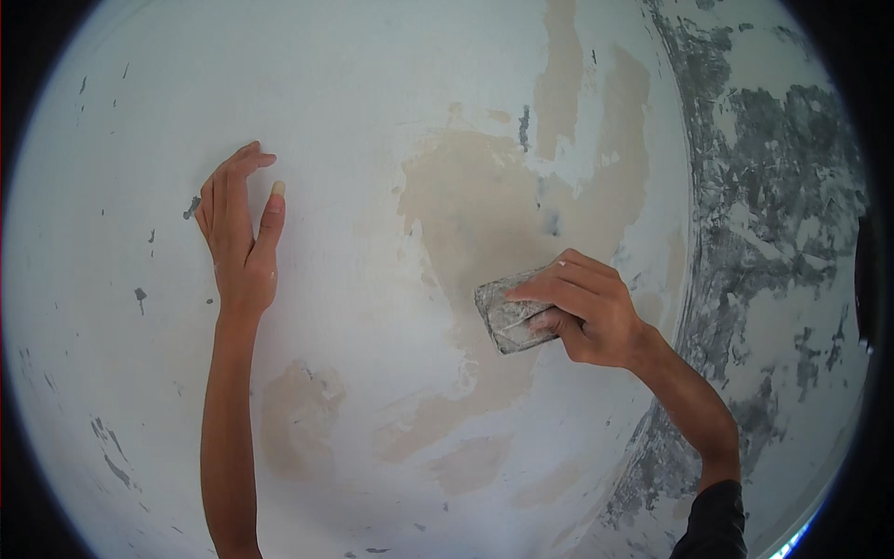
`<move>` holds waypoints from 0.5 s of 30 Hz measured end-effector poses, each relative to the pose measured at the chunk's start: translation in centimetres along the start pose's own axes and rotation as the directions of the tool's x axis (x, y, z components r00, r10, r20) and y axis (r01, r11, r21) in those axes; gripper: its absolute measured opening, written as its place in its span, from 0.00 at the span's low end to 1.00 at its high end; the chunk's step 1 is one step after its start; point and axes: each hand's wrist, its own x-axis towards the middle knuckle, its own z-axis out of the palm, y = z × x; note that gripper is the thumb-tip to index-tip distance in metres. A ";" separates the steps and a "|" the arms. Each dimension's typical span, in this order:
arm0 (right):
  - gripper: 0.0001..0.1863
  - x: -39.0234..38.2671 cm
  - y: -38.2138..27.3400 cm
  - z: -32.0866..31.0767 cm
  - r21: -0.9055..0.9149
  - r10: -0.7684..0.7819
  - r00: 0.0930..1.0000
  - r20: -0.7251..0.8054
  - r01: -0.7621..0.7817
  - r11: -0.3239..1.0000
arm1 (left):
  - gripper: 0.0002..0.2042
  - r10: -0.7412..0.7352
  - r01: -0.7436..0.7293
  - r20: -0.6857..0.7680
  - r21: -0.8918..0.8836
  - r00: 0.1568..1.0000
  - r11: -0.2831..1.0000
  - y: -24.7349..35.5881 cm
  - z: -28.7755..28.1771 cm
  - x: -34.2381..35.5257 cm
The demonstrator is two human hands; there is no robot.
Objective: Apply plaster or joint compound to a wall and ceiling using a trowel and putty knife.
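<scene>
My right hand point(596, 312) has a firm pinch on a scuffed grey rectangular block point(498, 321), thumb and fingers closed over its right end; block sits right of frame centre, flat-looking against the wall. My left hand point(244, 233) holds nothing, fingers loosely spread, upper left; can't tell how firmly it touches. Looks like smoothing work, partway, I'd judge: the white painted wall point(372, 102) is fairly even upper left and centre. Left to do, probably: the large matte beige patch point(466, 186) above the block, the smaller beige patch point(300, 419) lower left, scattered grey nicks, and the rough mottled grey strip point(801, 140) down the right side. Room barely shows: a bright sliver point(799, 540), lower right.
</scene>
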 end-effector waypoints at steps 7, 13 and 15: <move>0.16 9.9 4.5 -2.6 -0.275 -0.093 0.970 -0.225 0.028 0.961 | 0.15 0.006 -0.006 -0.024 -0.007 1.000 1.000 0.6 0.8 0.3; 0.13 6.9 2.9 1.7 -0.245 -0.202 0.978 -0.060 0.182 0.952 | 0.15 0.006 -0.005 -0.025 0.033 1.000 0.999 0.1 0.3 0.1; 0.13 2.8 1.6 2.7 -0.254 -0.211 0.977 0.020 0.209 0.944 | 0.15 0.016 -0.015 -0.026 0.032 1.000 0.999 0.0 0.2 0.1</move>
